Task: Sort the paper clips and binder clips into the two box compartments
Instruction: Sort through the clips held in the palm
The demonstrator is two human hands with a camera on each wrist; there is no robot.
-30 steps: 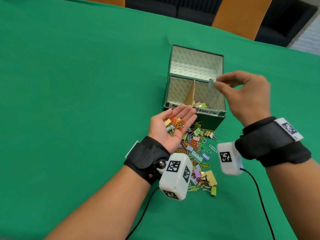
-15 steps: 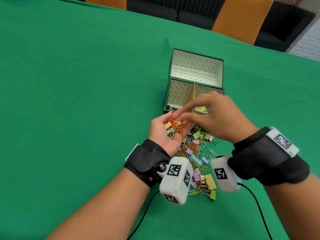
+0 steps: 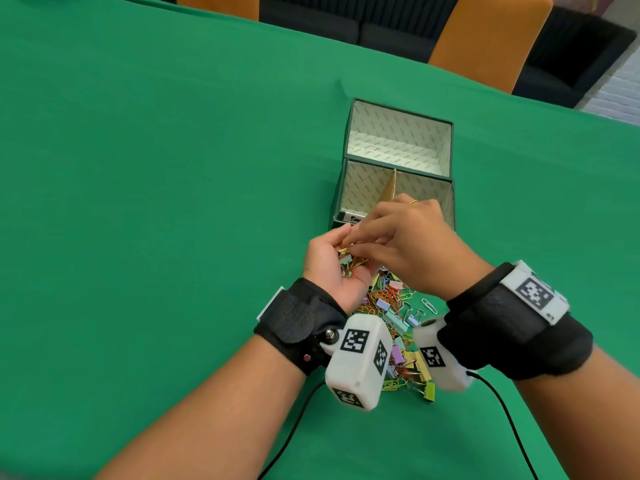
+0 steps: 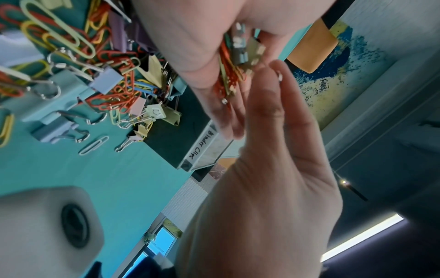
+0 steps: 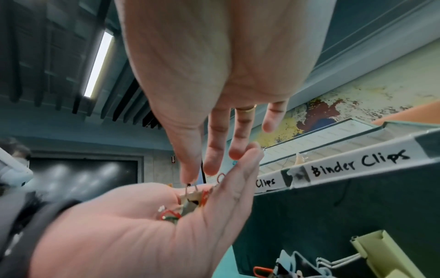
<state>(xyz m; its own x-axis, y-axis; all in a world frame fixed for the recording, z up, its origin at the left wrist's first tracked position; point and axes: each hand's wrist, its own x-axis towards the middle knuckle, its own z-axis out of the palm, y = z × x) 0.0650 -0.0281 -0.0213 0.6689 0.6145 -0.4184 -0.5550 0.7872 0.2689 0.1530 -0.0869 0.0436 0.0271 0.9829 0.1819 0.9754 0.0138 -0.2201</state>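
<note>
**Q:** Now, what is each hand doing at centre frame?

**A:** Left hand (image 3: 325,265): palm up, fingers loosely cupped, cradling a handful of mixed coloured clips (image 3: 349,263). Right hand (image 3: 415,251): just above it, thumb and forefinger narrowed onto the wire handles of a pale beige binder clip (image 5: 190,197) lying in that handful. Its other fingers are extended.

**Q:** Where do the clips belong?

**A:** Dark green cardboard box (image 3: 360,192), directly above the hands in the head view and split by a tan card divider (image 3: 390,190). A white rim label (image 5: 357,161) marks the right compartment "Binder Clips". The patterned lid (image 3: 398,147) stands open behind.

**Q:** How far along is the sort?

**A:** Judged early to midway. A large heap of wire paper clips and pastel binder clips (image 3: 391,306) lies unsorted on the green tablecloth (image 3: 173,168), at lower centre, between the wrists and reaching the box front. The near wall and the right hand hide both compartment floors, so the sorted share cannot be told. Left to do: drop the pinched clip into the right compartment, empty the palm, then work through the heap.
</note>
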